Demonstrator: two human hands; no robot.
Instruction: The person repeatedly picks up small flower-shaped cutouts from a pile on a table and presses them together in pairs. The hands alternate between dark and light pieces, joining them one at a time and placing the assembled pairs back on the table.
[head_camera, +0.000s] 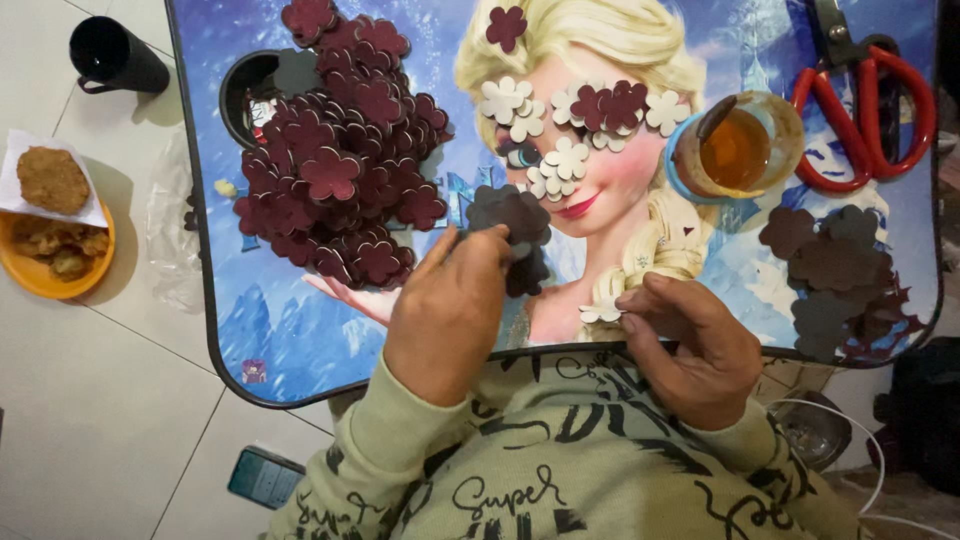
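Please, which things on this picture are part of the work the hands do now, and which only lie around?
In use:
left hand on the dark flower pieces
right hand on a white flower piece
maroon flower pile
glue jar

Lying about:
red scissors
black mug
orange food bowl
phone

Two hands are over the tray (300, 370): the left hand (450, 305) and the right hand (690, 345). One pair of red scissors (865, 110) lies at the tray's right corner, with one jar (740, 145) beside it. The maroon flowers (340, 160) form one heap too dense to count. About nine cream flowers (565, 125) show mid-tray. Off the left edge stand one black cup (115, 55) and one orange bowl (45, 255).
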